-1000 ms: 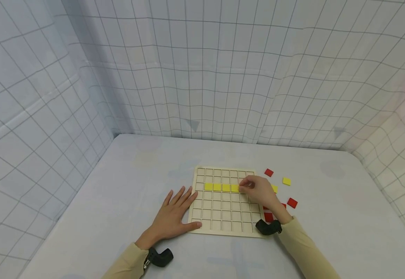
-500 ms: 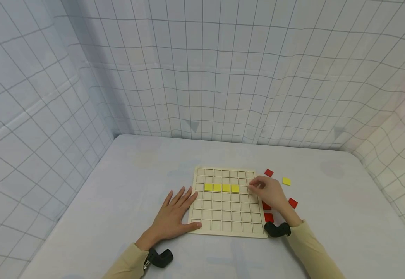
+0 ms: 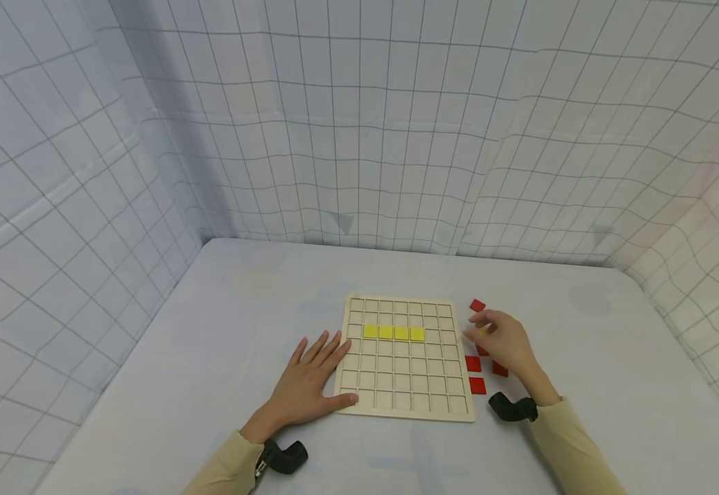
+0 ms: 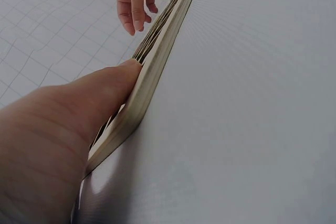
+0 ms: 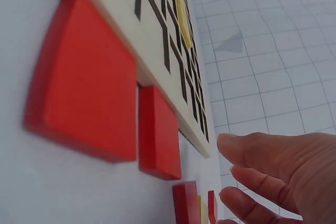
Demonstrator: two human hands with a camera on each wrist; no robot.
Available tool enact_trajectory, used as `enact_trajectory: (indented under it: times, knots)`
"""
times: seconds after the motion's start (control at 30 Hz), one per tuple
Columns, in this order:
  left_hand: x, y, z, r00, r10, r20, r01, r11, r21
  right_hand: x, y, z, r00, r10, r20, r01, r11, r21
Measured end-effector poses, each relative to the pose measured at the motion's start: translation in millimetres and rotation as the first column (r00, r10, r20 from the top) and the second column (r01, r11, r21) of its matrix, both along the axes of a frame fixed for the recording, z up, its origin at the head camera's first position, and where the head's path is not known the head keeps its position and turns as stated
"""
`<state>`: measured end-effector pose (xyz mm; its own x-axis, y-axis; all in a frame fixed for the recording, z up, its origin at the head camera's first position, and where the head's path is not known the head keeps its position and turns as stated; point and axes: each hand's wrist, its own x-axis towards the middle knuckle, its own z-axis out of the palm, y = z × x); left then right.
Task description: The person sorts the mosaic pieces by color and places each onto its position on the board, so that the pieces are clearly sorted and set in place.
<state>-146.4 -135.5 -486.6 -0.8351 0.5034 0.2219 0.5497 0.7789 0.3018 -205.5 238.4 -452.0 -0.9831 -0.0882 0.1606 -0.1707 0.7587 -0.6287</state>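
Observation:
A cream wooden board (image 3: 401, 382) with a grid of square recesses lies on the table. Several yellow square tiles (image 3: 385, 333) sit side by side in one of its upper rows. My left hand (image 3: 302, 390) is spread flat at the board's left edge, its thumb over the lower left corner. Just beyond the board's right edge, my right hand (image 3: 508, 344) hovers over loose tiles, thumb and fingers apart with nothing between them. A loose yellow tile (image 3: 484, 332) is partly hidden under it. Large in the right wrist view, a red tile (image 5: 89, 82) lies against the board's side.
More red tiles lie to the right of the board: one near its upper right corner (image 3: 477, 305), another red tile (image 3: 500, 368) below my right hand. A white cloth wall (image 3: 396, 137) with a grid pattern encloses the table's back and sides.
My right hand has moved right, from beside the yellow row to over the loose tiles, with its thumb and fingertips spreading apart. The left hand has stayed still.

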Motion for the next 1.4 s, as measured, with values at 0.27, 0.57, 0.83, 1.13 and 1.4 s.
enact_trajectory:
  times: [0.27,0.57,0.83,1.13,1.4]
  knots:
    - [0.6,0.4,1.2,1.000,0.006,0.011,-0.006,1.000,-0.011,2.7,11.9,-0.4,0.999,-0.042,0.023,0.041,0.997,0.070]
    - [1.0,-0.4,1.5,1.000,0.006,0.028,-0.006,1.000,-0.003,4.5,17.8,-1.8,0.998,-0.050,0.040,0.047,0.996,0.077]
    - [0.7,-1.3,-0.5,1.000,-0.004,0.023,0.004,1.000,0.009,4.1,21.6,-1.9,0.998,-0.041,0.052,0.038,0.997,0.073]
    - [0.8,-1.5,-1.3,1.000,0.001,0.023,-0.001,1.000,-0.006,3.0,24.4,-2.6,0.997,-0.036,0.062,0.032,0.997,0.068]
    - [0.9,-1.4,-1.6,1.000,0.000,0.017,0.000,1.000,-0.005,2.5,23.6,-1.4,0.997,-0.028,0.069,0.023,0.997,0.072]
